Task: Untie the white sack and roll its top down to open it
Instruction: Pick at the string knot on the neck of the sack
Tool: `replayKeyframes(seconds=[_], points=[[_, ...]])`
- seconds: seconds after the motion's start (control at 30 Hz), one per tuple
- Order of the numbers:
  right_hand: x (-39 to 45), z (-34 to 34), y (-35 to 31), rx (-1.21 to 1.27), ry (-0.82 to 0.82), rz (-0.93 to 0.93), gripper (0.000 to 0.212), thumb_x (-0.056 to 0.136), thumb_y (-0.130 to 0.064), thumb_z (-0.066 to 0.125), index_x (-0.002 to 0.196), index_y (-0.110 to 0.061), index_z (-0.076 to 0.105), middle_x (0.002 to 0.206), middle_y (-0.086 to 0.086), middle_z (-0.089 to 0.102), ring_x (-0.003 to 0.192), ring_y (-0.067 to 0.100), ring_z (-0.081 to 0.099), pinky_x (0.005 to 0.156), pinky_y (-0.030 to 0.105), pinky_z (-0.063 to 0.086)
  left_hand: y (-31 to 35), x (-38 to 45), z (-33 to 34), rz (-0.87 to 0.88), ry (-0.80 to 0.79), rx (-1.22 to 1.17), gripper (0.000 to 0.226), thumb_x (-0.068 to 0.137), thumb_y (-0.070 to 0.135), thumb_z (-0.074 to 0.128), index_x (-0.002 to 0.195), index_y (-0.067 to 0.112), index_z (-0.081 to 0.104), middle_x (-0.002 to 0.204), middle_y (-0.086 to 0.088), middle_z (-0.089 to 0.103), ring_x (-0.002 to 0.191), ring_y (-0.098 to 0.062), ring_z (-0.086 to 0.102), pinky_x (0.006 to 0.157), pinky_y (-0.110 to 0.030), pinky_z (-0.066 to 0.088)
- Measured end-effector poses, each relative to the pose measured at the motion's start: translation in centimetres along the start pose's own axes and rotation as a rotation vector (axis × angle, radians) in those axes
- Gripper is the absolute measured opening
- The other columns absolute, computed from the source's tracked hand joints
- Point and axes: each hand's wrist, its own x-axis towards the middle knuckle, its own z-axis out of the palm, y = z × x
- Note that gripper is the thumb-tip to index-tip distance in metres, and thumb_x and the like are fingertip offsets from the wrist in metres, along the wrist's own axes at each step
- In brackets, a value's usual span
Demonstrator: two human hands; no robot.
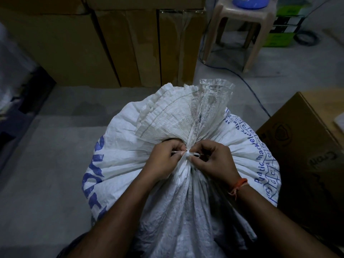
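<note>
A full white woven sack with blue print stands on the floor right below me. Its neck is gathered and bound by a white tie, and the loose top fans out beyond the knot. My left hand pinches one end of the tie on the knot's left side. My right hand, with an orange thread at its wrist, pinches the tie on the right side. Both hands have curled fingers pressed close to the knot.
Tall cardboard boxes stand behind the sack. A brown carton sits close on the right. A beige plastic stool with a blue object on it stands at the back right, and a blue cable runs across the grey floor.
</note>
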Motion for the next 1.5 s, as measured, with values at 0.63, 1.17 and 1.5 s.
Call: replayKeyframes(seconds=[0.63,1.17,1.5], points=[[0.2,0.1,-0.6,-0.014,0.009,0.001,0.013,0.073,-0.013,0.086,0.077,-0.019,0.074,0.075,0.000,0.073,0.068,0.020,0.068,0.063,0.038,0.056,0.3,0.0,-1.1,-0.007,-0.013,-0.021,0.007,0.091,0.011,0.076,0.092,0.018,0.078,0.083,0.009,0.076,0.077,0.005,0.070,0.074,-0.013,0.052],[0.2,0.0,-0.6,-0.039,-0.011,0.001,0.014,0.073,-0.012,0.087,0.078,-0.017,0.075,0.075,-0.003,0.074,0.069,0.012,0.069,0.062,0.018,0.050,0.5,-0.1,-0.7,0.007,-0.012,-0.015,0.011,0.090,0.006,0.074,0.086,0.016,0.077,0.081,0.010,0.075,0.079,0.004,0.068,0.074,-0.008,0.048],[0.3,-0.2,-0.7,-0.034,-0.007,-0.009,0.014,0.073,-0.008,0.085,0.077,-0.017,0.075,0.075,-0.002,0.074,0.070,0.013,0.070,0.064,0.020,0.052,0.8,-0.2,-0.4,0.013,0.001,-0.035,0.010,0.092,0.005,0.073,0.090,0.013,0.077,0.084,0.010,0.074,0.083,0.005,0.067,0.077,-0.006,0.047]])
